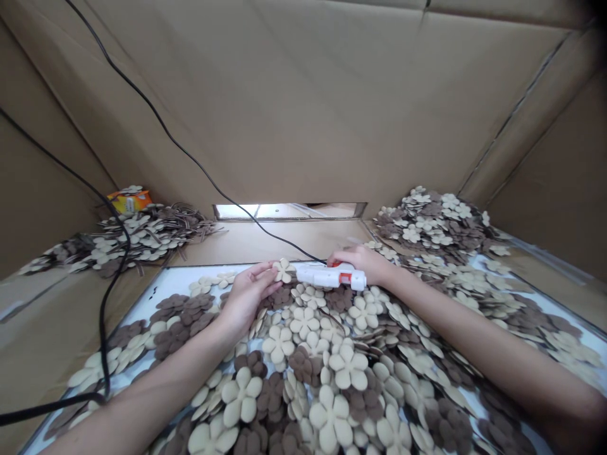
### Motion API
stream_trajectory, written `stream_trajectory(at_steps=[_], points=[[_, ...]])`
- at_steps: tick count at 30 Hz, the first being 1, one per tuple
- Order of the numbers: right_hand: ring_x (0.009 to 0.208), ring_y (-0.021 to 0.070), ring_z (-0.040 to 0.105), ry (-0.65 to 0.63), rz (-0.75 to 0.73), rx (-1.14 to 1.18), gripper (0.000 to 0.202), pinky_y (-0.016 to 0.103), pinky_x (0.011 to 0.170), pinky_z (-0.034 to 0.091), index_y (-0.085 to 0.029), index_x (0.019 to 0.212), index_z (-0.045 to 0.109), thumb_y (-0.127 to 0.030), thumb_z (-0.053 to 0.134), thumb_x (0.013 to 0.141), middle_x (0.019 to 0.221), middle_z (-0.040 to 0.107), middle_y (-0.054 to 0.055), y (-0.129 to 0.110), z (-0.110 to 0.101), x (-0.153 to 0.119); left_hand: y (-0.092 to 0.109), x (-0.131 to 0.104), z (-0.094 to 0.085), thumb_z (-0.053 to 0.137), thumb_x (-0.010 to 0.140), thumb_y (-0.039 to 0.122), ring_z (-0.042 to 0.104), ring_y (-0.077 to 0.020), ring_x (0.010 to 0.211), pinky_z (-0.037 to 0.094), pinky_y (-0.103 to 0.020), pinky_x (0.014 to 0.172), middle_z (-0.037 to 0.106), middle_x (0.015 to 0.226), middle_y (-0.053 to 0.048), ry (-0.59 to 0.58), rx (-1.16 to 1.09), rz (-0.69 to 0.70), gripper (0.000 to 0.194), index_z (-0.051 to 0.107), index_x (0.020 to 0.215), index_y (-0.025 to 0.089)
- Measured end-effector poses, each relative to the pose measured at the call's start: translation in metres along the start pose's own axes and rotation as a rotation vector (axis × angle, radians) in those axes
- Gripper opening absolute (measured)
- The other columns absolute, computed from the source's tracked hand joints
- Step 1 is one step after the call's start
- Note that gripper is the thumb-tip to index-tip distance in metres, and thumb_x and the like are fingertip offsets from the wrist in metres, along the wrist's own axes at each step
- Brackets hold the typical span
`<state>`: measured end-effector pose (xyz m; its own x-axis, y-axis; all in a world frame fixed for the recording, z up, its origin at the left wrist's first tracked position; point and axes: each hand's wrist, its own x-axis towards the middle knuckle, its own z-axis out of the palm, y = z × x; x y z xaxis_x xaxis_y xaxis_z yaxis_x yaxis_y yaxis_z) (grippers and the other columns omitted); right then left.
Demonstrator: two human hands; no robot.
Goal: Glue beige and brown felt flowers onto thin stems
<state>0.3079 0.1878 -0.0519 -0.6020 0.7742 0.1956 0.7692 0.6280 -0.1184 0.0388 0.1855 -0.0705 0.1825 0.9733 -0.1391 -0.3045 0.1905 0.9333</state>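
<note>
My left hand (249,291) pinches a cream five-petal fabric flower (284,270) between thumb and fingers, its face turned toward me. Close to the right of it is a white glue gun (327,277) with orange-red parts, lying sideways with its nozzle end at the flower. My right hand (360,262) is wrapped round the glue gun's handle, which is partly hidden. Whether the nozzle touches the flower, I cannot tell. Below both hands spreads a thick layer of loose cream and brown flowers (303,322).
Cardboard walls (303,114) enclose the work surface, with a slot (284,211) low in the back one. A black cord (190,155) runs down to the glue gun. Flower piles stand at the back left (142,237) and back right (431,218), with an orange packet (130,201) at left.
</note>
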Motion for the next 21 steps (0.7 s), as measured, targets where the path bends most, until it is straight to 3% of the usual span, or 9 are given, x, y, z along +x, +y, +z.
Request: stream_trajectory(at_steps=[8,16,21], points=[[0.066,0.0184,0.062,-0.08,0.094,0.016,0.03,0.024,0.058,0.035,-0.019,0.099,0.066,-0.032,0.061,0.073,0.08,0.071,0.006,-0.012,-0.026,0.003,-0.002,0.0,0.0,0.069,0.075,0.015,0.067,-0.0091,0.075,0.055,-0.016,0.073,0.072,0.086,-0.003,-0.013,0.048,0.009,0.018,0.069,0.093,0.013],[0.05,0.0107,0.048,-0.156,0.258,0.178,0.019,0.021,0.047,0.029,-0.015,0.074,0.063,-0.033,0.059,0.07,0.058,0.059,-0.001,-0.029,-0.049,0.005,-0.001,-0.001,0.003,0.069,0.075,0.016,0.068,-0.0106,0.079,0.055,-0.016,0.073,0.073,0.097,-0.008,-0.023,0.098,-0.003,0.023,0.067,0.098,0.012],[0.056,0.0119,0.051,-0.169,0.24,0.297,0.022,0.02,0.05,0.033,-0.015,0.077,0.062,-0.036,0.057,0.073,0.065,0.061,-0.001,-0.032,-0.058,0.003,-0.002,0.0,0.001,0.073,0.071,0.018,0.068,-0.0111,0.076,0.055,-0.017,0.072,0.074,0.088,-0.005,-0.024,0.092,0.034,0.025,0.068,0.095,0.013]])
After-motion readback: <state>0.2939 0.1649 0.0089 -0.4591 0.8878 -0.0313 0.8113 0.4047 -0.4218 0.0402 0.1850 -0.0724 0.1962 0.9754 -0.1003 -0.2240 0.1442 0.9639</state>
